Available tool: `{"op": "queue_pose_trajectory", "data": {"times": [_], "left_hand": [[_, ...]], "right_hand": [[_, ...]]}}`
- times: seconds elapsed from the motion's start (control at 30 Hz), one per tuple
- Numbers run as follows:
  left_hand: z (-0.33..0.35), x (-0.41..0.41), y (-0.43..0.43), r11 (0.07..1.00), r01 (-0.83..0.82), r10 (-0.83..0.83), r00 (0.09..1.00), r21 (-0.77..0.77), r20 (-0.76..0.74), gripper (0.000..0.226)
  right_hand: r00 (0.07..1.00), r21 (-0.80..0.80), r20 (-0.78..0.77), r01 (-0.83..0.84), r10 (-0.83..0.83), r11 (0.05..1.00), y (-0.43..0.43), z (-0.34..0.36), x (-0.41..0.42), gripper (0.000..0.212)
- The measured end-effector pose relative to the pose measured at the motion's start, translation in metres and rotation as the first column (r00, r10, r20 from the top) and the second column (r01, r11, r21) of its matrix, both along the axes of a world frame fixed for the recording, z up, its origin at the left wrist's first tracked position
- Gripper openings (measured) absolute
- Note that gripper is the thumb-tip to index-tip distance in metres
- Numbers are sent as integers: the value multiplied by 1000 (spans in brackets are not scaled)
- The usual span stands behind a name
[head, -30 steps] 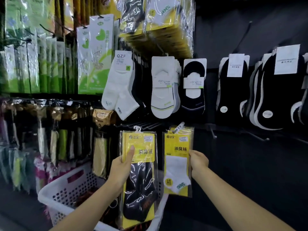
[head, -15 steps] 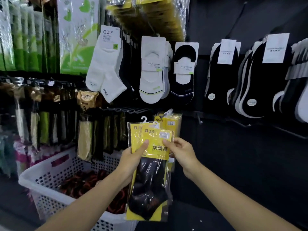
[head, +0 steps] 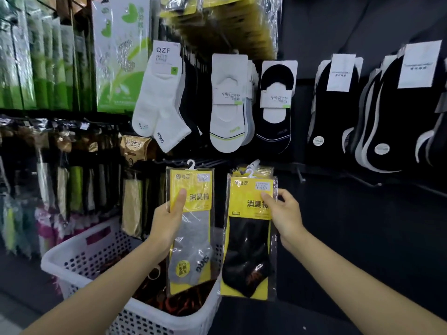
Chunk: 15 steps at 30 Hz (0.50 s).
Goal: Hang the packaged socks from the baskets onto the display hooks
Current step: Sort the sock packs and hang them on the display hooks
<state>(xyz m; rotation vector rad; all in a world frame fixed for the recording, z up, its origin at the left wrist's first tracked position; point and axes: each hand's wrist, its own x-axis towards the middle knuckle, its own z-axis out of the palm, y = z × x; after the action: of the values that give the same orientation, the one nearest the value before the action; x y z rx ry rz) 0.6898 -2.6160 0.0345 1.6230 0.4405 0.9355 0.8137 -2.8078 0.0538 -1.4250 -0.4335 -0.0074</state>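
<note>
Two packs upright: right hand (head: 286,215) fingers (head: 268,199) pinch black-sock pack (head: 246,250), hanger (head: 250,173) just above fingers, nr display hook (head: 254,163); left hand (head: 167,221) grips grey-sock pack (head: 193,238).

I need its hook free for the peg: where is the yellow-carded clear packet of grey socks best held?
Pinch the grey-sock packet on its yellow card, from the left edge, as the left hand does. It is flat and upright, so that likely leaves the white plastic hook clear.
</note>
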Motion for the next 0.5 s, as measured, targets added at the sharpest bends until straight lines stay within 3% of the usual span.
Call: {"op": "queue_pose_trajectory", "data": {"times": [0.23, 0.4, 0.5], "left_hand": [[8, -6, 14, 997, -64, 63, 997, 31, 35, 55], [11, -7, 9, 997, -59, 58, 998, 45, 35, 55], [11, -6, 4, 999, -41, 39, 998, 33, 41, 55]], "right_hand": [[991, -37, -78, 102, -104, 994, 36, -2, 19, 31], [956, 3, -223, 195, -189, 981, 44, -7, 36, 27], [958, -10, -214, 195, -193, 981, 41, -7, 39, 27]]}}
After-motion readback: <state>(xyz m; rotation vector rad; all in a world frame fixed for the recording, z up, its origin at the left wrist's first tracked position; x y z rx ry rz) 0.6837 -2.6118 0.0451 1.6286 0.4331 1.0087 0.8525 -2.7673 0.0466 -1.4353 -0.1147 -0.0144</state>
